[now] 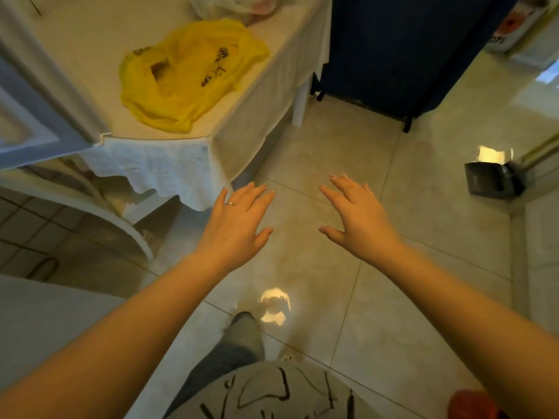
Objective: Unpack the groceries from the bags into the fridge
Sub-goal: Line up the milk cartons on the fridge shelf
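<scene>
Both my hands are empty. My left hand (pixel 239 216) is spread flat, fingers straight, a ring on one finger, held out over the floor (pixel 348 297). My right hand (pixel 358 216) is the same beside it, fingers splayed and relaxed, touching nothing. They hang in the air with a gap between them, palms down.

The yellow bag (pixel 187 77) lies at about eleven o'clock from my hands, on the table (pixel 90 49). It looks slumped and flat, its mouth open, and I can see nothing bulky inside, so I judge it emptied or nearly so. At twelve o'clock, at the table's far edge, sits a clear bag (pixel 230 6); something pinkish shows through it, but it is cut off by the frame and I cannot tell what it holds.

At ten o'clock a white door (pixel 39 122) stands swung open over the table corner. I take it for the fridge door, though its shelves are out of view, so I cannot say what is stored.

My guess: the yellow bag is done, the clear one may still need unpacking, and I have nothing in hand to carry just now.
</scene>
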{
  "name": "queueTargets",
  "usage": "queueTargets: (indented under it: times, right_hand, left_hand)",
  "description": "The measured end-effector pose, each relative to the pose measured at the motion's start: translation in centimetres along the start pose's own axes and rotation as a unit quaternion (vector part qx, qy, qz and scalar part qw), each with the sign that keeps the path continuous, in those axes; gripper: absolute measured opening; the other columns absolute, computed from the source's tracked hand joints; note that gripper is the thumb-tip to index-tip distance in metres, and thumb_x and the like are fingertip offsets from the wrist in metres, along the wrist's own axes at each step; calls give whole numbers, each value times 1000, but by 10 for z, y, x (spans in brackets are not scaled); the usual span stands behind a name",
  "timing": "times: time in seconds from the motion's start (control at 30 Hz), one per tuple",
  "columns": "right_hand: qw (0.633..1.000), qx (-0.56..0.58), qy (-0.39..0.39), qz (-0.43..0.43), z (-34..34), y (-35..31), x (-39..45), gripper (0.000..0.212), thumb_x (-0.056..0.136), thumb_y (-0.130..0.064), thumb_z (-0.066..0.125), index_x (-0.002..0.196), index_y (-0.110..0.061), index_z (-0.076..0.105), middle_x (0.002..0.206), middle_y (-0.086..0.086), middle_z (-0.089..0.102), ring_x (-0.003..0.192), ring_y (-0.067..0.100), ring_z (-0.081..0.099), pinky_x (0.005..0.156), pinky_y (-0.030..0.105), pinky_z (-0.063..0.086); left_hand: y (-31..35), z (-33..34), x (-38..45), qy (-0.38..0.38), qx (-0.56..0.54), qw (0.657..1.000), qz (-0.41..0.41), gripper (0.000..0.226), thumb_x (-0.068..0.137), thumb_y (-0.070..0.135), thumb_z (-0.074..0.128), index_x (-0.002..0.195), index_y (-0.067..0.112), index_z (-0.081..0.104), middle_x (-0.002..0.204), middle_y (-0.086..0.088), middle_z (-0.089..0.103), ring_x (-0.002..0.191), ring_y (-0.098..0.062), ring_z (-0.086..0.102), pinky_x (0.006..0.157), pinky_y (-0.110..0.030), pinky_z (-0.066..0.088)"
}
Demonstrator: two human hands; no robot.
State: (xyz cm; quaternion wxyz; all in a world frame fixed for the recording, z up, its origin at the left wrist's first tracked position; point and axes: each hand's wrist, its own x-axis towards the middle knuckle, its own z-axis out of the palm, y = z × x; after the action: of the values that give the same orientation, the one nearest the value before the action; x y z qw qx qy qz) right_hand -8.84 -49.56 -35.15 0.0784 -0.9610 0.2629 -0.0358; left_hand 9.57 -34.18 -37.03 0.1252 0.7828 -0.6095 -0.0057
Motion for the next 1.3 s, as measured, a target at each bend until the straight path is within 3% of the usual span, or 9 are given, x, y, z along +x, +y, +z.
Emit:
queueTargets:
  times: [0.33, 0.5, 0.73, 0.83, 1.0, 1.23, 1.3]
  right_hand:
    - [1000, -10, 19, -19, -15, 112, 182, 79, 83, -40, 66, 147, -19, 25, 155, 7, 20, 144, 23, 11, 114, 39, 3]
    - [1000, -7, 11, -12, -30, 163, 286, 80, 83, -41, 65, 147, -20, 23, 155, 7, 20, 144, 23, 10, 114, 40, 3]
    - [999, 15, 0, -35, -43, 228, 408, 80, 83, -40, 65, 147, -19, 23, 156, 7, 18, 145, 23, 9, 115, 42, 3]
    - [998, 19, 0, -63, -41, 259, 469, 79, 82, -40, 67, 147, -18, 26, 155, 7, 21, 144, 24, 12, 115, 43, 4]
    - [987, 42, 15, -154, -47, 317, 583, 77, 72, -29, 79, 137, -8, 44, 143, 17, 41, 135, 34, 35, 108, 58, 27]
    - [964, 48, -12, -261, -68, 379, 732, 81, 72, -28, 79, 140, -13, 40, 147, 13, 37, 138, 33, 30, 108, 56, 30]
    - [957, 53, -27, -282, -72, 380, 769, 78, 74, -28, 77, 141, -12, 39, 148, 14, 35, 139, 33, 27, 111, 54, 24]
  left_hand:
    - [-52, 29, 205, -10, 11, 1000, -12, 65, 86, 36, 63, 142, 16, 38, 148, -6, 37, 136, -27, 33, 109, -57, 24]
    - [-84, 26, 326, -3, 15, 1000, -15, 65, 89, 39, 58, 145, 18, 32, 150, -4, 34, 139, -25, 29, 112, -53, 17]
    - [-114, 28, 456, 16, 32, 999, -23, 65, 78, 30, 72, 136, 11, 46, 139, -13, 47, 128, -32, 44, 104, -58, 30]
    - [-134, 39, 507, 39, 32, 997, -52, 66, 74, 29, 75, 132, 11, 50, 135, -15, 51, 125, -34, 48, 100, -59, 34]
    - [-157, 51, 598, 48, 48, 989, -133, 65, 78, 34, 70, 135, 13, 47, 140, -14, 47, 128, -33, 45, 101, -59, 35]
    - [-172, 49, 696, 42, 53, 967, -244, 67, 81, 36, 68, 140, 17, 42, 144, -11, 42, 133, -30, 40, 105, -57, 28]
    - [-180, 45, 715, 49, 65, 959, -271, 66, 81, 37, 67, 139, 17, 43, 143, -11, 43, 131, -31, 41, 104, -56, 30]
